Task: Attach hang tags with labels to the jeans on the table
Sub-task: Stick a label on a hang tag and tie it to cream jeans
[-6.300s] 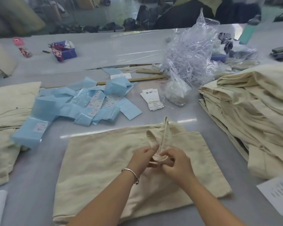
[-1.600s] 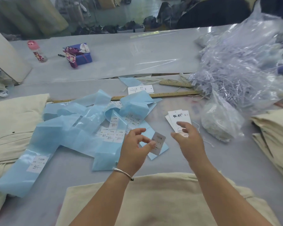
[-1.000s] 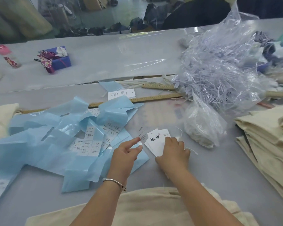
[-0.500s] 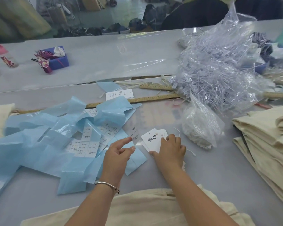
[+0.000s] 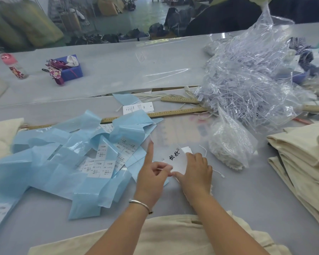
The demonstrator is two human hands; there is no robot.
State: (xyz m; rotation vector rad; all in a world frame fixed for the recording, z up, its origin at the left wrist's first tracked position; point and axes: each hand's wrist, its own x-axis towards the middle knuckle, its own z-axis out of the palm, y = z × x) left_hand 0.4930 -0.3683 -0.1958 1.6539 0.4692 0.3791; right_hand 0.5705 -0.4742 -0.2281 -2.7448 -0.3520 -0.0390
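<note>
Your right hand (image 5: 195,172) lies over a small stack of white hang tags (image 5: 177,159) on the desk (image 5: 247,190), its fingers curled down on the stack's near edge and its thumb at the lower corner. Your left hand (image 5: 151,175) meets it there: thumb and bent fingers pinch the corner of the top tag, while the index finger sticks straight out, pointing away from you. A silver bangle (image 5: 140,205) sits on the left wrist. The top tag carries dark handwritten characters.

Just left of the hands lies a heap of pale blue backing sheets (image 5: 53,162) bearing white printed labels (image 5: 99,166). Right of the tags a thin white string (image 5: 217,173) trails across the desk toward a clear bag of strings (image 5: 230,148). Cream jeans (image 5: 173,236) lie beneath your forearms at the near edge, and a folded stack of jeans (image 5: 302,162) sits at the far right. A wooden ruler (image 5: 173,112) lies beyond the blue sheets.
</note>
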